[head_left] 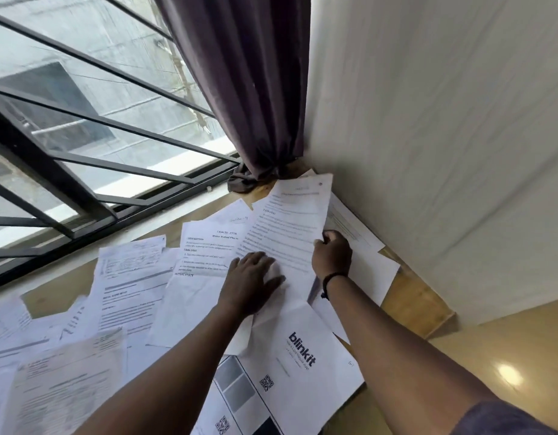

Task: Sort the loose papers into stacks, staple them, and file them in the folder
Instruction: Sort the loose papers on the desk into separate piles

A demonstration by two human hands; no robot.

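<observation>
Now the right hand (332, 253) grips the edge of a printed sheet (292, 221), while the left hand (252, 281) lies flat with spread fingers on the loose papers (130, 296) covering the wooden table (415, 301)

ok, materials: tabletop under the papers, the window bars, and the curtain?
Tabletop: looks like light wood or wood-look laminate, with grain lines and a satin finish; the bare patch doesn't settle which.
Window bars: probably metal painted dark and matte, being thin, straight, flat sections.
Curtain: woven fabric, dull purple-grey, with soft folds gathered at the bottom.
</observation>
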